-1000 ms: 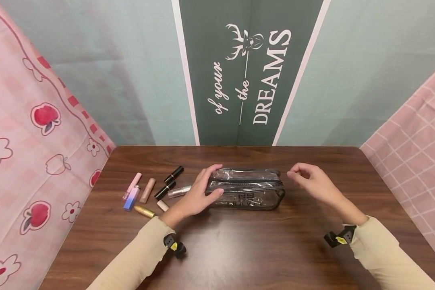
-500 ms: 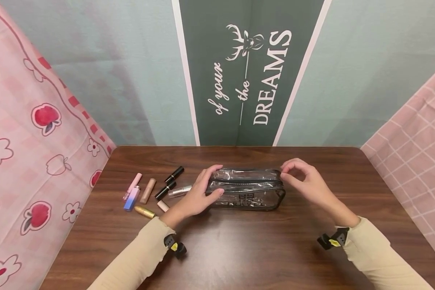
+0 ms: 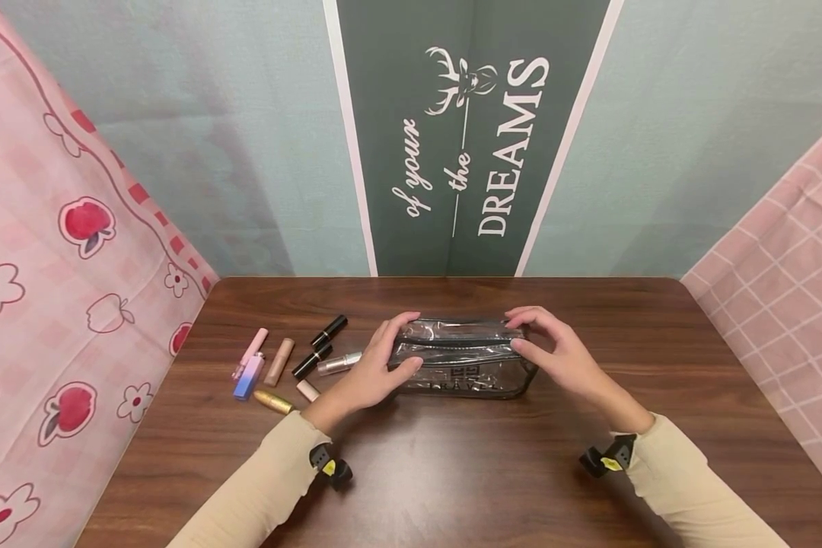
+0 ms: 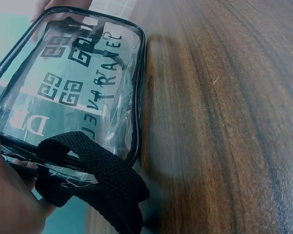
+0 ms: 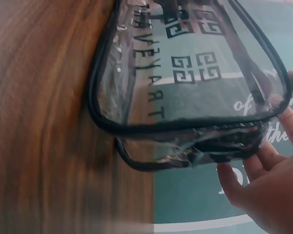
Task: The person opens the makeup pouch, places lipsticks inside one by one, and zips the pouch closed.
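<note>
A clear toiletry bag [image 3: 482, 373] with black piping, a top zipper and "TRAVEL" lettering stands on the wooden table. My left hand [image 3: 382, 358] grips its left end, thumb at the front and fingers at the back. At the right end, my right hand [image 3: 555, 350] holds the top corners between thumb and fingers. The right wrist view shows fingertips [image 5: 226, 175] against the end of the bag. In the left wrist view, a black strap [image 4: 102, 170] hangs from the bag's near end, beside my left hand.
Left of the bag lie several cosmetic tubes: black tubes [image 3: 329, 330], a silver tube [image 3: 339, 363], a brown tube [image 3: 279, 361], a gold tube [image 3: 274, 401], a pink-blue tube [image 3: 249, 377] and a pink tube [image 3: 254, 345]. Curtains surround the table [image 3: 438, 472].
My right hand has moved left from beside the bag onto its right end and taken hold there. My left hand and the bag have stayed in place.
</note>
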A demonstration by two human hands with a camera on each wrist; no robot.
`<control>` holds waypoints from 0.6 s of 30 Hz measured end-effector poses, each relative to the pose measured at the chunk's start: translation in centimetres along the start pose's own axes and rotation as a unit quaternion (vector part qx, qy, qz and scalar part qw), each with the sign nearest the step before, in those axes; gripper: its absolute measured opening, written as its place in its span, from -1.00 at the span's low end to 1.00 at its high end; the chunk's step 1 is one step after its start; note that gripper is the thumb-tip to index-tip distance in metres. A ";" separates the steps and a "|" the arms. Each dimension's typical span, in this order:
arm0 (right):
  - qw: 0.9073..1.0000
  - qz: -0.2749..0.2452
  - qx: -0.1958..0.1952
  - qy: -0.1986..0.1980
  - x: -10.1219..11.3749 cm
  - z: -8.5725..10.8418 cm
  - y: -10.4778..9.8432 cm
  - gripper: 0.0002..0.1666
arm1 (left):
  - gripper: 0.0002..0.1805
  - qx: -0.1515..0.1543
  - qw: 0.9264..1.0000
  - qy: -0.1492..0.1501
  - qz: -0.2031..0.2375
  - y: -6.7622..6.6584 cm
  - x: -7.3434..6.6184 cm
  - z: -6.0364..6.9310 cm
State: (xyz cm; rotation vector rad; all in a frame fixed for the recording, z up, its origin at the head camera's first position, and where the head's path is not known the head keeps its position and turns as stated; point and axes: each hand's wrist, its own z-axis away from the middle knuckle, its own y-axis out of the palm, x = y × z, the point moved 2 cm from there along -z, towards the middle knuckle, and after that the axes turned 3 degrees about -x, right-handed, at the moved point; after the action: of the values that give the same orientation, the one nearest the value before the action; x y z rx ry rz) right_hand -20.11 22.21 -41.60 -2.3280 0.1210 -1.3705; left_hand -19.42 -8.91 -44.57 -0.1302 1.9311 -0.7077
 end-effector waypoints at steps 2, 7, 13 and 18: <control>1.000 -0.013 0.005 0.008 -0.2 0.2 0.3 -0.75 | -0.25 0.001 1.000 0.000 0.001 0.0 0.0 0.0; 0.999 -0.030 0.006 0.034 -0.5 0.5 0.7 -0.78 | -0.25 0.002 1.000 0.001 0.004 0.1 -0.1 0.0; 0.999 -0.018 0.004 0.038 -0.6 0.7 0.9 -0.76 | -0.24 0.001 1.000 0.001 0.004 0.2 0.1 -0.1; 1.000 -0.008 -0.003 0.009 -0.4 0.6 1.1 -0.70 | -0.24 0.000 1.000 -0.002 0.004 0.2 0.1 -0.1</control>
State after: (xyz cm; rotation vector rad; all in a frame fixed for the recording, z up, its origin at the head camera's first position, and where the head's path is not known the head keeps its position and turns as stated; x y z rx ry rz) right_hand -19.63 21.54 -42.68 -2.3260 0.1125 -1.4015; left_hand -19.51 -8.81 -44.75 -0.1235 1.9262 -0.7023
